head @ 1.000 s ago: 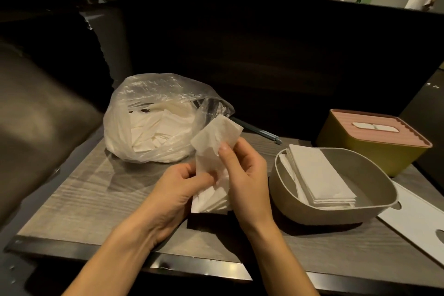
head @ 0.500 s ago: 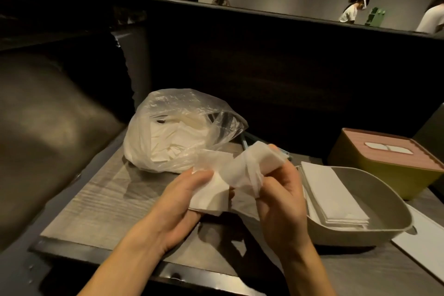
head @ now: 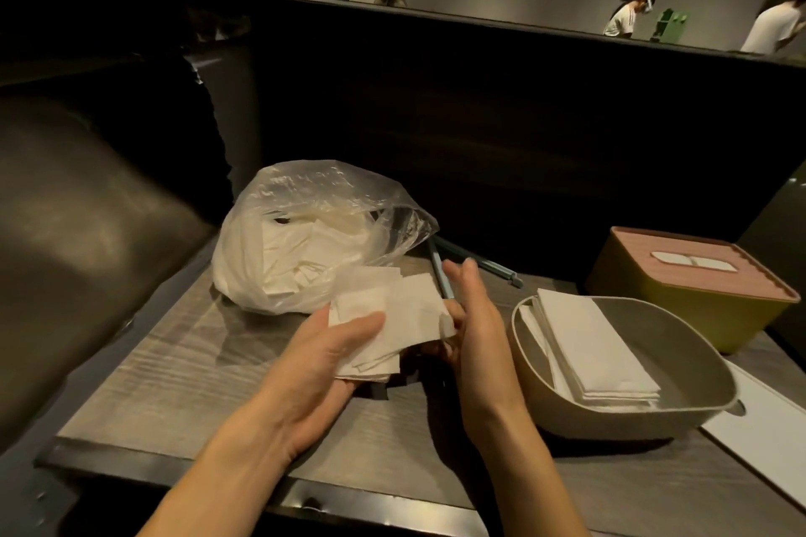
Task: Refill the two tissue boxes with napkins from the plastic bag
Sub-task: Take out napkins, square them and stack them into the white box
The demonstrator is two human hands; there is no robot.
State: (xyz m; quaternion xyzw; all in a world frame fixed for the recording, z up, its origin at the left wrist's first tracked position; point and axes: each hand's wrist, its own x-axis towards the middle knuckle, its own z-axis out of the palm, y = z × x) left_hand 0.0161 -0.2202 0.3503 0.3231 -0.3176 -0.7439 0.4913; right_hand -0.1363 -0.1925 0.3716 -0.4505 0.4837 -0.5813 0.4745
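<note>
Grey wood-grain table (head: pixel 183 366), dim booth, dark bench behind. Plastic bag (head: pixel 305 240) of napkins lay at the far left. Left hand (head: pixel 322 362) gripped a napkin stack (head: pixel 392 318), thumb on top. Right hand (head: pixel 475 331) stood flat against the stack's right edge, fingers straight. Open grey tissue box (head: pixel 680 414) held folded napkins; yellow tissue box (head: pixel 698 279), pink lid on, stood behind it. Blue pens (head: pixel 440 275) lay beside the bag.

Grey wood-grain tabletop (head: pixel 183 366) with metal front edge. On it: clear plastic bag (head: pixel 305 240) of napkins at back left; two thin blue sticks (head: pixel 475 262) just behind bag; open beige box (head: pixel 580 414) with stacked napkins; closed yellow box (head: pixel 680 296), pink lid, at right; white sheet (head: pixel 767 427) at right edge.
</note>
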